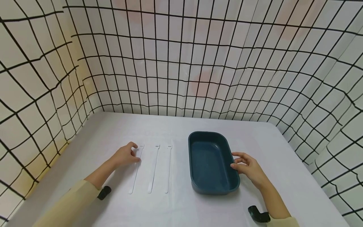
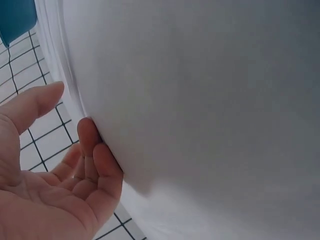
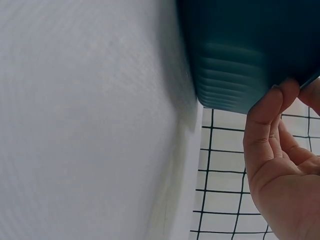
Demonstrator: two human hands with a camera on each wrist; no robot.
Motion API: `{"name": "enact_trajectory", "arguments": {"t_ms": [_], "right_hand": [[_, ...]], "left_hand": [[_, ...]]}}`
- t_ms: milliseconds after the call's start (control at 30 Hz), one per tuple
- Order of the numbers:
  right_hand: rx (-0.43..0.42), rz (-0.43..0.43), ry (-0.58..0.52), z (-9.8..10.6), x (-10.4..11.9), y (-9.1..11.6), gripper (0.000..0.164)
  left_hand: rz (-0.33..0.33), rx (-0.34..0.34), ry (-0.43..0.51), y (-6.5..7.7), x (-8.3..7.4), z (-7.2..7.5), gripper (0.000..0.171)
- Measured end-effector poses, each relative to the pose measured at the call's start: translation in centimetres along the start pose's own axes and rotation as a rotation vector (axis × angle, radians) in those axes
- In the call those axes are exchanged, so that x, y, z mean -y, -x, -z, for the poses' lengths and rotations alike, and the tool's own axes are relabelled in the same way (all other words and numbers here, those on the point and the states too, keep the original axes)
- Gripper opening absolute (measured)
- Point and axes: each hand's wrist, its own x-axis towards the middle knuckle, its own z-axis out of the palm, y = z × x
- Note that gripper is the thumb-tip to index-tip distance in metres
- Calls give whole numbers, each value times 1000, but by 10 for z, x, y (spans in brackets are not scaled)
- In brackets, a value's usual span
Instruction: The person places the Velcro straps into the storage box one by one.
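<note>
I see L hand (image 1: 124, 156) w/ fingers loose, thumb apart, nr leftmost white cable tie (image 1: 135, 177), 2 other cable ties (image 1: 153, 171) alongside; R hand (image 1: 250, 168) pinches rectangular teal tub (image 1: 214, 190) by rim.

Head view forward and down, wrist views close, all sharing bin (image 1: 210, 165)

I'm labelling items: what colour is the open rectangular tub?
Dark teal-blue; the rectangular, plastic-looking tub shows best in the head view.

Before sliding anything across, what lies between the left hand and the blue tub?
Head view: two white strips, plus a third strip right at the left hand, then bare tabletop to the blue tub.
</note>
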Motion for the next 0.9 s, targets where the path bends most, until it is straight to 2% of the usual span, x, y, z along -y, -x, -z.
{"name": "enact_trajectory", "arguments": {"t_ms": [233,600,900], "right_hand": [[1,0,-1,0,0,1,51],[5,0,2,1,2,2,52],[5,2,9,1,2,2,52]], "left_hand": [[66,-17,-12,-4,-4,-4,49],[69,-81,-56,2,-13,-7,39],[139,-116,-27,4,-17,-10,25]]}}
